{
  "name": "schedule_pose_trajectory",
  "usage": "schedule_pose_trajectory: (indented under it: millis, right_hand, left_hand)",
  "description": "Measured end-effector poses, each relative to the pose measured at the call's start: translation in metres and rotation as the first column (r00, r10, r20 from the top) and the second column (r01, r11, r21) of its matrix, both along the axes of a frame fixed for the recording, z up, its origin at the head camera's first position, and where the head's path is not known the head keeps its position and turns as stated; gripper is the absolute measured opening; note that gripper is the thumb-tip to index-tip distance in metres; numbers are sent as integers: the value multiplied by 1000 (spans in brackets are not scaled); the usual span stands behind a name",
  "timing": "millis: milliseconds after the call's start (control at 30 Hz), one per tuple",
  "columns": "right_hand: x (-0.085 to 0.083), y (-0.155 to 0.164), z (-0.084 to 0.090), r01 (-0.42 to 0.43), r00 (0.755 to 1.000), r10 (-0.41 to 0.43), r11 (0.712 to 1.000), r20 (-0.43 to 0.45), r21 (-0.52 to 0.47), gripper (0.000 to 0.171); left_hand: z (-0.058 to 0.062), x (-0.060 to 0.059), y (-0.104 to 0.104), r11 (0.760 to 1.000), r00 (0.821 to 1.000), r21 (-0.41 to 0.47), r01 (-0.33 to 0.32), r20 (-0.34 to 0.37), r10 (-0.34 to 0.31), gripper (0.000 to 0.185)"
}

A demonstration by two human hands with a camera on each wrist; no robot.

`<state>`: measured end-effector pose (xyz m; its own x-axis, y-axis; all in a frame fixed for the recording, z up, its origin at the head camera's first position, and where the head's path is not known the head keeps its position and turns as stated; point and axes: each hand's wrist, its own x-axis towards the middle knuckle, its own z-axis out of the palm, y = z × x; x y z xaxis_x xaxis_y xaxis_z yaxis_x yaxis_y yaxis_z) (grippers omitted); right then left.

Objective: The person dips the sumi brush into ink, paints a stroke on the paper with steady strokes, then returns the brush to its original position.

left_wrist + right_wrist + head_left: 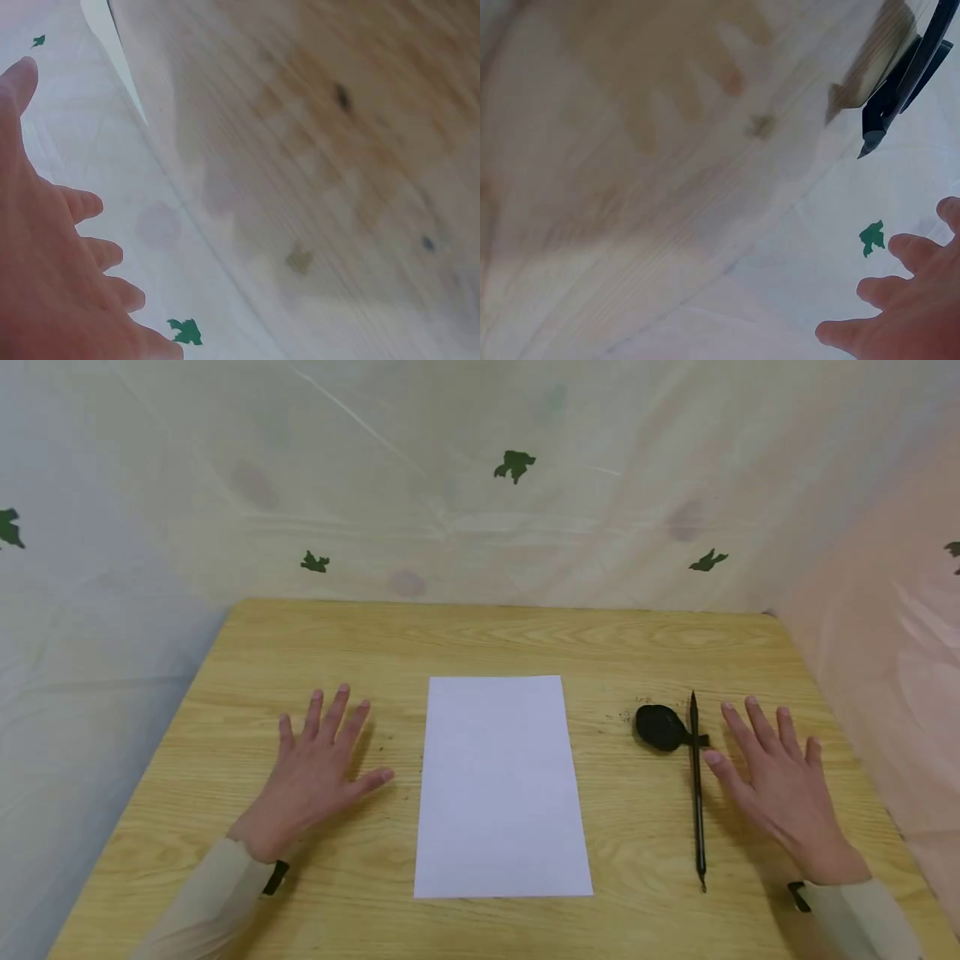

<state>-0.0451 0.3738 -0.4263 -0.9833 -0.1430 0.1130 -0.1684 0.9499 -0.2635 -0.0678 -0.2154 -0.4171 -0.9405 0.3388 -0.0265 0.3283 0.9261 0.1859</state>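
Hands [315,777] [780,777] flat, released; paper [498,785] whole only in head view.

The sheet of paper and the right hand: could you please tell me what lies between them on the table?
In the head view, a black dish and a black brush lie between the sheet of paper and the right hand, the brush nearest the thumb.
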Motion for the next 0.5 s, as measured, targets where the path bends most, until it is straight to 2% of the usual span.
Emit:
schedule_pose_trajectory:
  millis: [267, 500]
  right_hand:
    - [5, 5, 4, -26, 1000, 26, 1000, 2, 6, 72]
    - [8, 11, 9, -116, 993, 117, 993, -20, 25, 71]
  left_hand:
    - [2, -1, 15, 999, 998, 13, 48, 30, -48, 99]
    - [1, -2, 27, 994, 994, 35, 102, 33, -103, 98]
